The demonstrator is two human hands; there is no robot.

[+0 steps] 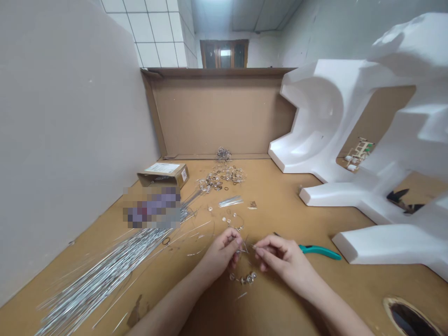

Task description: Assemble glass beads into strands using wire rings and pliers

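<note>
My left hand [226, 249] is closed in a pinch on thin metal wire [245, 247], whose ends poke out past the fingertips toward the right. Facing it across a small gap, my right hand [280, 256] pinches a tiny shiny piece, too small to make out. Below the fingers hangs or lies a short strand of clear beads [248, 278]; whether it joins the held wire I cannot tell. Loose clear beads [229, 219] lie just beyond the left hand. A teal-handled hand tool [322, 252] rests behind the right hand, its head partly hidden.
A long bundle of silvery wires [115, 270] covers the left side. Past it stands an open small cardboard box [164, 175]. Wire-and-bead pieces [210, 182] and short cut wires [231, 201] lie farther back. White foam blocks [378, 242] border the right, near a hole [409, 317].
</note>
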